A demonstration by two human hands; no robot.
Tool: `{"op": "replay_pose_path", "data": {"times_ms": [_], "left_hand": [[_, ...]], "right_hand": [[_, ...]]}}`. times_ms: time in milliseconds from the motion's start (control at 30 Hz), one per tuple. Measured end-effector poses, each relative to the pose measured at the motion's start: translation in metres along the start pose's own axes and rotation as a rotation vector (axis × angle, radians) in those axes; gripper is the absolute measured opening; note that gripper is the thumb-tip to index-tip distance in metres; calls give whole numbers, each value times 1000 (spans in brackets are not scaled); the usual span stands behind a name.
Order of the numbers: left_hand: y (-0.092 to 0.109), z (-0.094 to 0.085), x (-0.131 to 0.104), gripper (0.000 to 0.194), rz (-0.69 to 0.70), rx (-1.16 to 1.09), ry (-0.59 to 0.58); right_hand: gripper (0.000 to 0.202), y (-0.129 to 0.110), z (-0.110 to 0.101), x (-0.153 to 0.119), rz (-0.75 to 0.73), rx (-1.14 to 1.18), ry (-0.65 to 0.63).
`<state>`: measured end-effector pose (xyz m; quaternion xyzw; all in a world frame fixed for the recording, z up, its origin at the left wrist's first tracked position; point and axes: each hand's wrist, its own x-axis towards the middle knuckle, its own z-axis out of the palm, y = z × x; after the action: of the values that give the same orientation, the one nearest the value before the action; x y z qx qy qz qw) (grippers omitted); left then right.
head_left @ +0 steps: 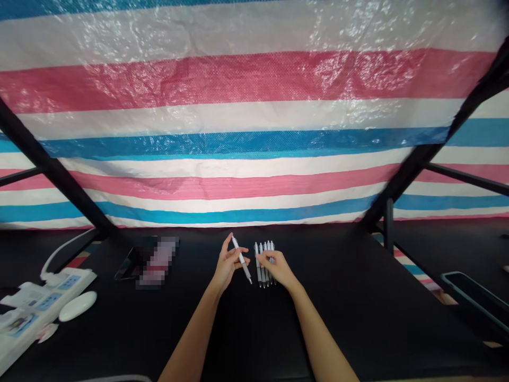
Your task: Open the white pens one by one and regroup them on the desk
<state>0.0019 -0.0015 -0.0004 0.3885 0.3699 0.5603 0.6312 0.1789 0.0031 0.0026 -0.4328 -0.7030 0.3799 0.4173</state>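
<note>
A white and grey click pen (242, 260) is in my left hand (226, 264), slanting with its button end up and its tip down to the right. My left index finger reaches up near the button end. To the right lies a row of several similar pens (262, 277), side by side with their tips toward me. My right hand (277, 268) rests over this row, thumb and fingers closed in a pinch. It covers the middle of the pens, and whether it grips one of them is hidden.
A white power strip (47, 302) with a plugged cable and a white oval object (78, 306) lie at left. Behind them is a dark phone-like object (129, 263), partly blurred. Another phone (477, 297) lies far right. Black frame bars (397, 196) and a striped sheet (238, 185) bound the black table (254, 339).
</note>
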Motion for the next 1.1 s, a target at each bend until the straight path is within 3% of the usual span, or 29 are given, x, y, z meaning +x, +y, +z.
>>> {"op": "replay_pose_path", "data": {"times_ms": [167,500,1100], "left_hand": [[1,3,-2,87,-31,-14,-52],[3,2,-3,71,-35,47,-103],[3,1,-3,69,-47,74,-118]], "right_hand": [[43,6,-11,3,37,82,182],[44,5,-19,5,66,220,354],[43,11,-24,5,81,203,415]]}}
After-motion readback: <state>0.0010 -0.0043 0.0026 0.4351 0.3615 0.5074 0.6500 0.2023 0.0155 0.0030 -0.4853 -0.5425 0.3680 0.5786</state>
